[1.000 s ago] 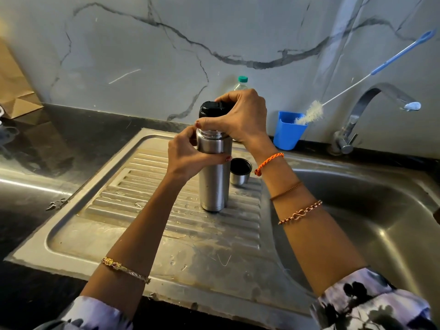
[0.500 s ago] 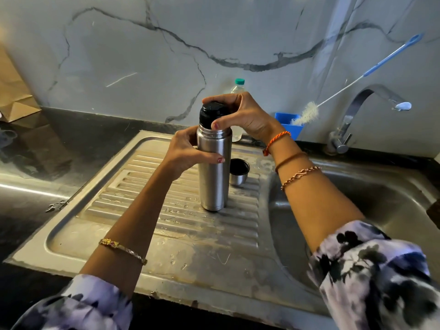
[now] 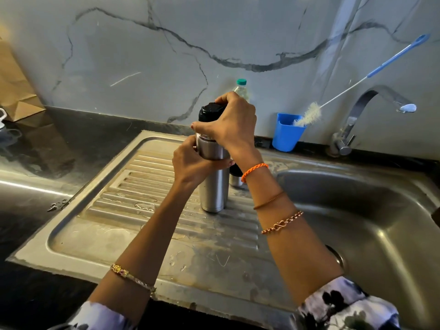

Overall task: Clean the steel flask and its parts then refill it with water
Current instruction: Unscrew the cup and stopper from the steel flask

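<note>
Steel flask (image 3: 212,184) stands upright on the ribbed drainboard (image 3: 133,186) of the sink, at the centre of the view. The left hand (image 3: 190,166) wraps the upper body, fingers curled round it, while the right hand (image 3: 232,122) sits over the black stopper (image 3: 209,111) at the mouth, fingers clamped around its rim. Compared with half a second ago, the right wrist has rolled over and the hand now covers more of the stopper from the 3 o'clock side, which reads as a fresh bite in a twisting motion; whether it is being loosened or tightened cannot be told. The flask itself has not shifted. Its small steel cup (image 3: 236,179) stands just beside the flask at 3 o'clock, largely hidden by the right wrist. At 2 o'clock, a blue cup (image 3: 285,136) holds a bottle brush (image 3: 309,114) on the table edge, near the tap (image 3: 371,101); a clear bottle (image 3: 241,89) peeks out behind the right hand at 12 o'clock. If the stopper is coming off, washing is only starting.
</note>
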